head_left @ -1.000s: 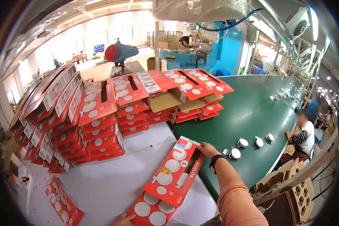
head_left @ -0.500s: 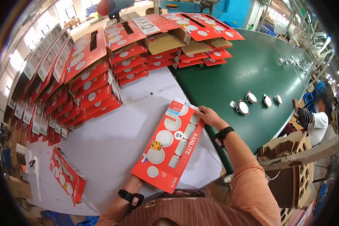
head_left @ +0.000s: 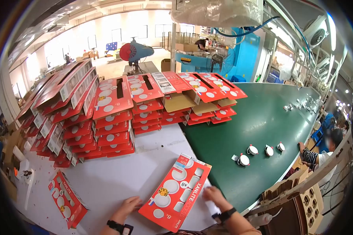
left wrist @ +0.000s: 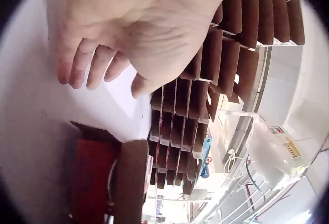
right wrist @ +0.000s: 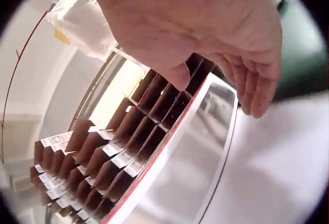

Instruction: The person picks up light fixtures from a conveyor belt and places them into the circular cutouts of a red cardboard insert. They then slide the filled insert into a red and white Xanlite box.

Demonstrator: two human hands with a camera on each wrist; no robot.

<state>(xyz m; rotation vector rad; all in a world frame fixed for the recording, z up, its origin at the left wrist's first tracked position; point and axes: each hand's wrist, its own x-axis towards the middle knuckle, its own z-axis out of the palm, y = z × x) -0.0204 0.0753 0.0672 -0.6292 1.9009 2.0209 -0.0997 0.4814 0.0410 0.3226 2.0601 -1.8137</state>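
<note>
A red XANLITE carton (head_left: 176, 192), printed with white discs and "x8", lies slanted on the white tabletop in front of me. White shapes show in its row of windows. My left hand (head_left: 128, 206) is just left of its near end, holding nothing; in the left wrist view the fingers (left wrist: 97, 67) hang loosely bent over the tabletop, apart from the open-flapped carton end (left wrist: 97, 177). My right hand (head_left: 215, 197) is beside the carton's right edge. The right wrist view shows its relaxed fingers (right wrist: 262, 90) next to the carton's clear window side (right wrist: 190, 157), gripping nothing.
Stacked red cartons (head_left: 113, 102) with open ends fill the back and left of the white table (head_left: 110, 180). Another carton (head_left: 66, 199) leans at the left. Several white round lamps (head_left: 243, 159) sit on the green belt (head_left: 223, 137) at right. A person (head_left: 329, 149) sits beyond it.
My right hand has let go of the carton's far corner and come back along its right edge. My left hand has come out from the near end to the left. The carton now lies down.
</note>
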